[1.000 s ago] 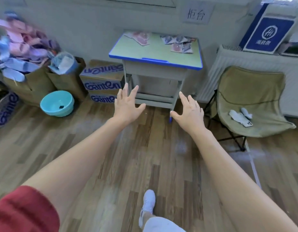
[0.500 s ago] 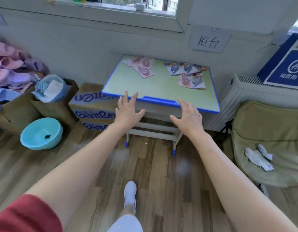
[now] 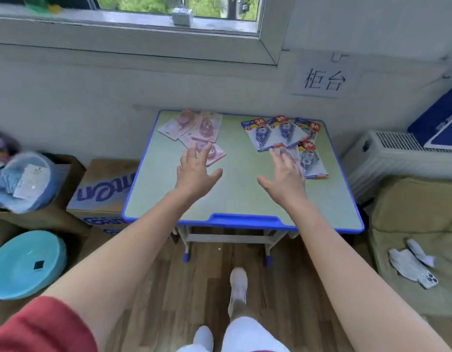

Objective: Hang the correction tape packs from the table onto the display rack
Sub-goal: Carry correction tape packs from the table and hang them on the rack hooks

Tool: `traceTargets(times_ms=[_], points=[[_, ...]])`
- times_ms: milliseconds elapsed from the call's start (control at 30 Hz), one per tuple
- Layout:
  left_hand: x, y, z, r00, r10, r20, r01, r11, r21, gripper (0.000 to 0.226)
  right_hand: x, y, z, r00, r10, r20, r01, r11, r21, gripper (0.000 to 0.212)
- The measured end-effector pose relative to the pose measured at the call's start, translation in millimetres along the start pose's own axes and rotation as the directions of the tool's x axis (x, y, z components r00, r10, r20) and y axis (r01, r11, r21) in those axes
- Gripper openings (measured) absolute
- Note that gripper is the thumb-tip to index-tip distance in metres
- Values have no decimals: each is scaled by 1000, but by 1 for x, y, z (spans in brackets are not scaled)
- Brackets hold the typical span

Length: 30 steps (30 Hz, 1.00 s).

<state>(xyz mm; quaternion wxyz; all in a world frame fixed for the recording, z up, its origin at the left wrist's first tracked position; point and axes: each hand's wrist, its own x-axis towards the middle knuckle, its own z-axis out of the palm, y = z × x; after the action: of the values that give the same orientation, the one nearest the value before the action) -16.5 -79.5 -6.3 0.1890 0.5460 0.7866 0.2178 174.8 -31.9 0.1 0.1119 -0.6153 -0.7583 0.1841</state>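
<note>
1. Head view, layout. The table [image 3: 245,221] stands against the wall. All packs lie on its far half in two clusters: the pink packs [image 3: 194,130] at far left and the blue packs [image 3: 275,133] at far right. The near half carries only the two forearms. The display rack is not in view.

2. Head view, left hand [image 3: 197,171]. The fingers are straight and spread, and it holds nothing. Its fingertips overlap the nearest pink pack [image 3: 216,154], which lies skewed to the table edges. Whether they touch it cannot be told.

3. Head view, right hand [image 3: 285,174]. The fingers are straight and slightly blurred, and it holds nothing. The fingertips cover part of a pack whose colour is unclear. The nearest blue pack [image 3: 312,161] lies just beside them, on the outer side.

4. Governing relation. Every pack lies ahead of the fingertips, away from the person. The nearest blue pack has its long axis running roughly away from the person, red badge at the far end. Each hand is nearer its own cluster: left to pink, right to blue.

5. Assessment. The step in hand appears to be the reach before the first pickup. No pack has been lifted. The flat cards probably call for a pinch at one edge.
</note>
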Motion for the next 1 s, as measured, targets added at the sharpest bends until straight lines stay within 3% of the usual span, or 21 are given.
traceTargets(times_ms=[400, 733, 867, 1000], points=[[172, -3, 55, 994, -105, 25, 105, 994, 17, 70, 187, 35, 36, 989, 49, 137, -50, 999, 6, 75], [254, -33, 82, 988, -132, 79, 117, 979, 166, 80, 261, 43, 78, 961, 67, 267, -57, 997, -48, 83], [273, -47, 89, 986, -121, 117, 87, 960, 265, 83, 268, 46, 91, 973, 131, 190, -111, 988, -109, 89], [279, -54, 95, 988, -120, 99, 91, 962, 256, 76, 266, 47, 100, 982, 127, 138, -116, 990, -86, 85]])
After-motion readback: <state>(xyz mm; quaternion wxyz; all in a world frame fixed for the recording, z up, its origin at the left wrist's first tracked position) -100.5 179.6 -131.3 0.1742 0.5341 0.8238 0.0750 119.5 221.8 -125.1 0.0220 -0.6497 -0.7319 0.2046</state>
